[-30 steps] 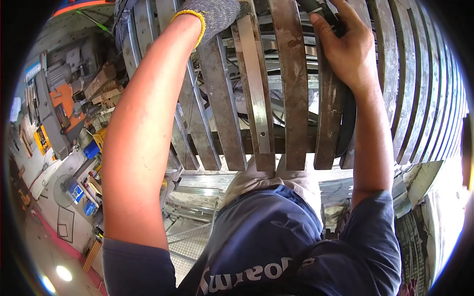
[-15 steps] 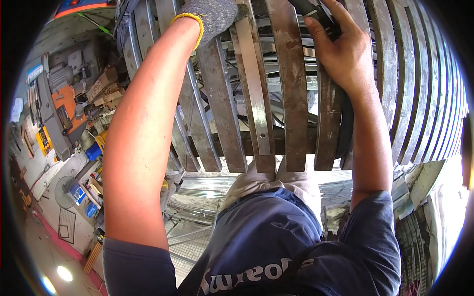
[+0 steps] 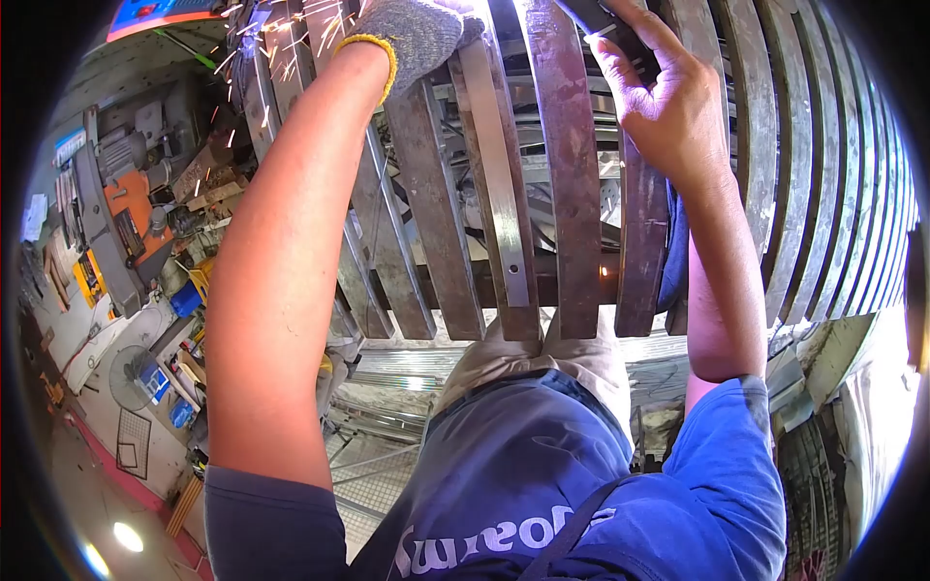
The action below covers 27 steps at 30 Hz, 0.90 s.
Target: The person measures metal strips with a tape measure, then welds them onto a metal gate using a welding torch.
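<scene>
My left hand (image 3: 412,39) wears a grey knitted glove with a yellow cuff. Its fingers, partly cut off at the top edge, are closed at the upper end of a flat metal strip (image 3: 502,194) with a hole near its lower end. That strip lies along a steel slat. My bare right hand (image 3: 673,116) is wrapped around the black handle of a welding torch (image 3: 615,29), whose tip is out of view. White-violet arc light glares between the hands at the top. A thick cable (image 3: 675,252) hangs below my right wrist.
Parallel steel slats (image 3: 572,194) form a rack across the front, with gaps between them. Sparks (image 3: 291,44) spray at upper left. A cluttered bench with an orange piece (image 3: 136,208) and a fan (image 3: 136,376) stand at left. Metal lengths (image 3: 387,373) lie below.
The arc has lit up, with sparks flying to the left and blue-violet light on my shirt and right arm. Both hands stay in nearly the same place.
</scene>
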Each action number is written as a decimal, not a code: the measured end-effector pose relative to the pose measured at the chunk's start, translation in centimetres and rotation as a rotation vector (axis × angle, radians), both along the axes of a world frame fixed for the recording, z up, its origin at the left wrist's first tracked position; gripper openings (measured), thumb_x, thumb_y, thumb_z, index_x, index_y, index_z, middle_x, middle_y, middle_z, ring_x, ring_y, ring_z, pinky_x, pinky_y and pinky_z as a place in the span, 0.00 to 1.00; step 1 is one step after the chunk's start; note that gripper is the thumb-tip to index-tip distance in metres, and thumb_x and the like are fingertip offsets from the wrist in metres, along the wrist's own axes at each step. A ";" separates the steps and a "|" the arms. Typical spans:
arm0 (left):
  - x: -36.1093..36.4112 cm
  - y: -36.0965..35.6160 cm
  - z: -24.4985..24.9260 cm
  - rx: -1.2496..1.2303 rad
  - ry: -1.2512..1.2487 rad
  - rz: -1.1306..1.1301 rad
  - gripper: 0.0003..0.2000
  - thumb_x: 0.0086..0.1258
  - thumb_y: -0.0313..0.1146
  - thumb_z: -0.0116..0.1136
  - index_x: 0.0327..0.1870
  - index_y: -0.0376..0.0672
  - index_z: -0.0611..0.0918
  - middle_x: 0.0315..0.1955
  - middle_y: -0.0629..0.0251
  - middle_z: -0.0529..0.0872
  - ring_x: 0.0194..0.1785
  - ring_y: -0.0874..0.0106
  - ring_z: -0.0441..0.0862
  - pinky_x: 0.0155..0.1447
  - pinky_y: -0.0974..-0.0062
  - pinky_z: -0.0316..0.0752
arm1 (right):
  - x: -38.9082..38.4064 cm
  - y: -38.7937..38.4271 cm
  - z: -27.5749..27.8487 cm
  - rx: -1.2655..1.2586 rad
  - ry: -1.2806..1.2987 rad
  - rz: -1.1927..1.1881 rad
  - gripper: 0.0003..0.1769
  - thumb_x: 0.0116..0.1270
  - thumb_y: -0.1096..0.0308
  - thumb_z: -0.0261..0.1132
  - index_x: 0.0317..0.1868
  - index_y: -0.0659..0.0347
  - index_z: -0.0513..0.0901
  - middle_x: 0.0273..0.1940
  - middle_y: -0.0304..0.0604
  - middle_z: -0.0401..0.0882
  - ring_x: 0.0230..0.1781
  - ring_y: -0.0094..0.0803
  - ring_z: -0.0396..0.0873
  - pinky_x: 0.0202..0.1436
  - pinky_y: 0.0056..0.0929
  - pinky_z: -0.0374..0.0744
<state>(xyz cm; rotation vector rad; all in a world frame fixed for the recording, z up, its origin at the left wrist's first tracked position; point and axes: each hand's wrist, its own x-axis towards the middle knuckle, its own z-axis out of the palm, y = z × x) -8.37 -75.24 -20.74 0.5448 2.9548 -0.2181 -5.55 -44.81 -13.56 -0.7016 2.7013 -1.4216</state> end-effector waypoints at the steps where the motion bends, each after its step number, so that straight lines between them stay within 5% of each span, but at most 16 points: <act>1: 0.1 -0.3 0.3 -0.105 -0.030 -0.102 0.13 0.80 0.36 0.56 0.45 0.41 0.92 0.35 0.53 0.95 0.41 0.55 0.93 0.45 0.53 0.85 | -0.1 0.0 -0.4 -0.006 0.007 -0.013 0.31 0.76 0.76 0.69 0.78 0.66 0.79 0.64 0.66 0.88 0.65 0.53 0.90 0.65 0.40 0.87; 4: 0.2 0.8 2.2 -0.545 -0.285 -0.239 0.13 0.77 0.35 0.60 0.50 0.41 0.95 0.40 0.56 0.98 0.41 0.53 0.94 0.45 0.53 0.87 | -0.6 0.4 -2.5 -0.083 -0.001 -0.097 0.36 0.76 0.73 0.70 0.82 0.62 0.73 0.64 0.69 0.87 0.65 0.59 0.89 0.65 0.44 0.86; 7: 0.7 -2.7 -0.7 -0.347 -0.117 -0.103 0.13 0.71 0.27 0.63 0.48 0.49 0.97 0.50 0.51 0.94 0.54 0.51 0.93 0.57 0.55 0.89 | -0.5 0.3 -2.3 -0.075 -0.056 -0.143 0.35 0.76 0.72 0.70 0.82 0.62 0.74 0.65 0.70 0.86 0.66 0.63 0.88 0.67 0.46 0.86; 10: 0.8 1.2 3.8 -0.380 -0.240 -0.136 0.11 0.71 0.30 0.63 0.47 0.46 0.97 0.49 0.46 0.95 0.53 0.49 0.95 0.55 0.54 0.90 | -0.7 0.4 -3.0 -0.085 0.034 -0.090 0.35 0.76 0.71 0.70 0.82 0.61 0.74 0.66 0.70 0.85 0.67 0.65 0.85 0.68 0.48 0.86; 19: 1.7 0.4 3.3 -0.238 -0.156 -0.041 0.13 0.73 0.29 0.62 0.51 0.45 0.96 0.50 0.46 0.94 0.53 0.50 0.94 0.56 0.56 0.91 | -0.8 0.7 -2.0 -0.117 -0.153 -0.059 0.34 0.76 0.70 0.70 0.81 0.60 0.75 0.67 0.68 0.85 0.68 0.64 0.85 0.70 0.49 0.85; 22: 1.4 1.0 3.1 0.107 -0.319 0.392 0.13 0.75 0.31 0.62 0.52 0.42 0.95 0.51 0.46 0.94 0.54 0.48 0.94 0.58 0.56 0.90 | -0.4 0.0 -3.8 -0.088 0.048 -0.146 0.34 0.79 0.61 0.76 0.82 0.47 0.78 0.37 0.49 0.90 0.34 0.39 0.89 0.42 0.37 0.85; 27: 1.2 2.0 3.8 0.271 -0.380 0.624 0.17 0.75 0.41 0.67 0.52 0.38 0.93 0.52 0.42 0.93 0.55 0.45 0.93 0.61 0.54 0.88 | -0.3 0.2 -3.1 -0.128 -0.168 -0.220 0.37 0.78 0.60 0.73 0.83 0.50 0.72 0.46 0.62 0.92 0.47 0.62 0.91 0.51 0.53 0.86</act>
